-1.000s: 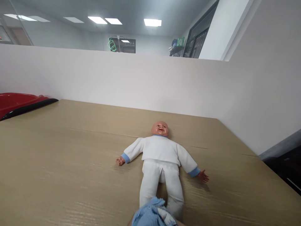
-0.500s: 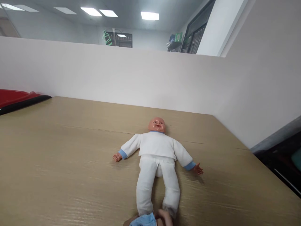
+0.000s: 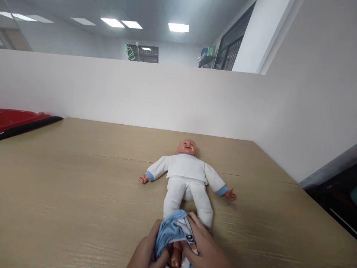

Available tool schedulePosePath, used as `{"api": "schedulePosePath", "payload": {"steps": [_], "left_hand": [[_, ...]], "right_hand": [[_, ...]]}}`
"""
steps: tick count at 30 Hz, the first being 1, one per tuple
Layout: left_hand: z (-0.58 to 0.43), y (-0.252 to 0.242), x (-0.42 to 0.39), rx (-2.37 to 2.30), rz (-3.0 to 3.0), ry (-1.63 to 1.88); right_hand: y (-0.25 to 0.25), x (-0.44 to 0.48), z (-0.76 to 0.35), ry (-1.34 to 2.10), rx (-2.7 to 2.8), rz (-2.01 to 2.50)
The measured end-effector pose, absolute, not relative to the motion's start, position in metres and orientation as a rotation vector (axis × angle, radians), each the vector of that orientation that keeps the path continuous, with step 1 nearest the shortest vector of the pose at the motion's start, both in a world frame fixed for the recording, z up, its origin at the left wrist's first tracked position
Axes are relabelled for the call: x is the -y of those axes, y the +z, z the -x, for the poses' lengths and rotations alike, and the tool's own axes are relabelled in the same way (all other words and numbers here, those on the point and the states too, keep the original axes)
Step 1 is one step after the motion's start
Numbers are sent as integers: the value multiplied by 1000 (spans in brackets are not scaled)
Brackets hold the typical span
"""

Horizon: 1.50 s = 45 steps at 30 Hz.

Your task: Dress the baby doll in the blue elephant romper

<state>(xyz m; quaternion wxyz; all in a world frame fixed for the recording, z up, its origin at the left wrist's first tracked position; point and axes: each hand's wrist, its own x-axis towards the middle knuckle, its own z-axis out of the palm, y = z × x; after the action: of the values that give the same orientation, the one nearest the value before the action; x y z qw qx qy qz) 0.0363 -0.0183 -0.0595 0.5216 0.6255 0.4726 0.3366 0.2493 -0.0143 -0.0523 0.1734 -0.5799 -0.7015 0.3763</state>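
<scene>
A baby doll (image 3: 186, 167) lies on its back on the table, head away from me, in a white top and white leggings with blue cuffs on the sleeves. Both my hands are at its lower legs, closed on a small blue-and-white printed garment (image 3: 170, 227). My left hand (image 3: 146, 245) grips its left edge, and my right hand (image 3: 208, 245) grips the right edge, thumbs inside the opening. Between the thumbs a doll's foot (image 3: 175, 255) shows within the bunched cloth. The other foot is hidden.
The wooden table (image 3: 83, 178) meets a white wall (image 3: 145, 93) at the back. A red tub-like object (image 3: 19, 118) with a black edge stands at the left. Something dark (image 3: 334, 193) is beyond the table's right edge.
Both hands have come up from the bottom edge with the blue garment, which now surrounds the doll's foot. The doll's legs look raised or bent more. The view has tilted slightly upward.
</scene>
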Motion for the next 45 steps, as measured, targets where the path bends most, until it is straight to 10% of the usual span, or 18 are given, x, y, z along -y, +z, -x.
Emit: {"api": "schedulePosePath", "payload": {"steps": [45], "left_hand": [[-27,18,-4,-754,-1603,885]], "right_hand": [[-31,3,-261,988,1693,1092]]}}
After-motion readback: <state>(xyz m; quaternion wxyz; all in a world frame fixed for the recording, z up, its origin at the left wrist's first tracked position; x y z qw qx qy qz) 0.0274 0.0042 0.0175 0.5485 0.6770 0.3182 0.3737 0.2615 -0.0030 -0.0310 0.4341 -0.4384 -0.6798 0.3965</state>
